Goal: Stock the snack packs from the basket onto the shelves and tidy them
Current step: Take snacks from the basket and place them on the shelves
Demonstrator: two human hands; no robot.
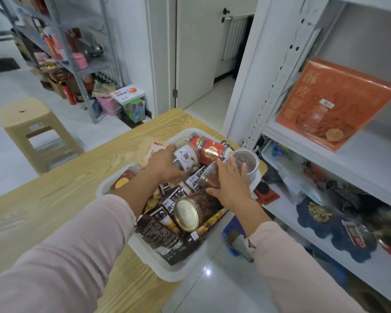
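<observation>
1. Snack packs (167,233) and jars still fill the white basket (167,272) at centre; stocking looks barely begun.
2. Left hand (165,164): fingers clamped round a clear, white-labelled jar (186,158).
3. Right hand (230,181): fingers spread across a tilted jar (209,177); whether they grip it is unclear.
4. White shelves (359,163) at 3 o'clock; an orange box (334,105) leans on one.
5. Basket sits on a wood-grain worktop (66,188); beige stool (32,132) at 10 o'clock, white door (196,53) at 12.

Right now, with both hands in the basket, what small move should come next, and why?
Probably lift the white-labelled jar clear of the basket: the left hand grips it, and the shelf beside the orange box has bare room.
</observation>
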